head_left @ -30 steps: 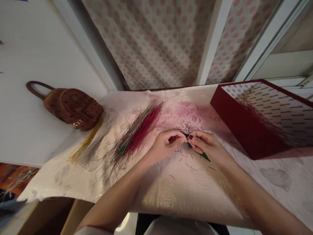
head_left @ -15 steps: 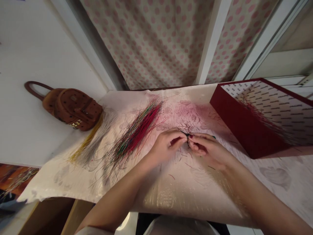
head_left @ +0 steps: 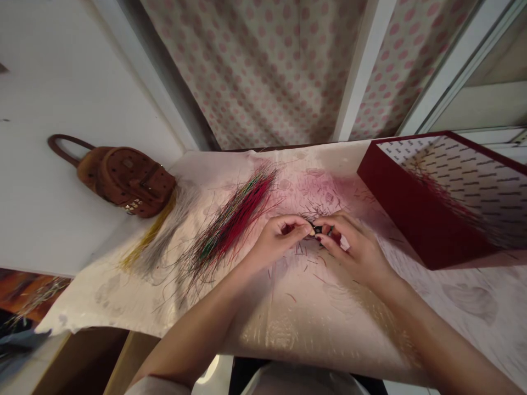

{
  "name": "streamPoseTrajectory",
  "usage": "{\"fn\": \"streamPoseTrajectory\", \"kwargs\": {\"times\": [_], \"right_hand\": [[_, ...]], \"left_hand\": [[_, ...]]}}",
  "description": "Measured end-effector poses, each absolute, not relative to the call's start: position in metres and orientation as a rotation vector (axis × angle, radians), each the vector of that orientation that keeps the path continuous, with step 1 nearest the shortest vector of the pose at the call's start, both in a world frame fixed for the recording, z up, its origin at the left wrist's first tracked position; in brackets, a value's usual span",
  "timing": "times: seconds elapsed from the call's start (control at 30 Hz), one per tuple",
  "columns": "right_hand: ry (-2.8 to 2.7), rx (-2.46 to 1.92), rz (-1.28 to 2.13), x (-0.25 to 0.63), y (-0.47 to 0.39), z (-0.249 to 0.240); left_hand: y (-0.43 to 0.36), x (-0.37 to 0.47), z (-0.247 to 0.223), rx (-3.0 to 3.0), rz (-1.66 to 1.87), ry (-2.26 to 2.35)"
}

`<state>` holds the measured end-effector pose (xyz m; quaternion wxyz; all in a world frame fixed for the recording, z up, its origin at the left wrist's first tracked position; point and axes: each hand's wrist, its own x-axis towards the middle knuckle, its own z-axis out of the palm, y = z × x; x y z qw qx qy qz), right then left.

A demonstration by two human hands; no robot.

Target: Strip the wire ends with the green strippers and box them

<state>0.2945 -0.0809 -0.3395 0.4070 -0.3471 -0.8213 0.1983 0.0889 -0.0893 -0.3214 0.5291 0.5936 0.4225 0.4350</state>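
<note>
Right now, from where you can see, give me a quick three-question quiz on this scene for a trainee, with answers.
1. Multiple choice: which strands run up to the brown backpack?
a) red
b) yellow
c) green
2. True or false: the open red box stands to the left of the left hand.
3. Short answer: what does the right hand hold, and can it be identified?

Key:
1. b, the yellow strands.
2. False; it stands to the right of both hands.
3. A small dark object, pinched between finger and thumb; it is too small to identify.
</note>
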Motion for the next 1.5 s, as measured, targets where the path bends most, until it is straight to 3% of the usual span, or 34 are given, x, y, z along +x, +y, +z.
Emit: {"fn": "streamPoseTrajectory", "kwargs": {"times": [0.93, 1.1, 1.37, 1.5], "right_hand": [[-1.988, -0.902, 0.367, 0.29, -0.093, -0.335], [-1.846, -1.007, 0.672, 0.287, -0.093, -0.332], [-1.141, -0.815, 1.806, 0.286, -0.085, -0.333], [-0.942, -0.748, 2.012, 0.285, -0.083, -0.333]], "left_hand": [[-0.095, 0.096, -0.328, 2.094, 1.363, 1.033], [-0.096, 0.095, -0.329, 2.211, 1.389, 1.022], [-0.094, 0.093, -0.336, 2.345, 1.396, 0.999], [-0.093, 0.095, -0.337, 2.306, 1.438, 1.017]]}}
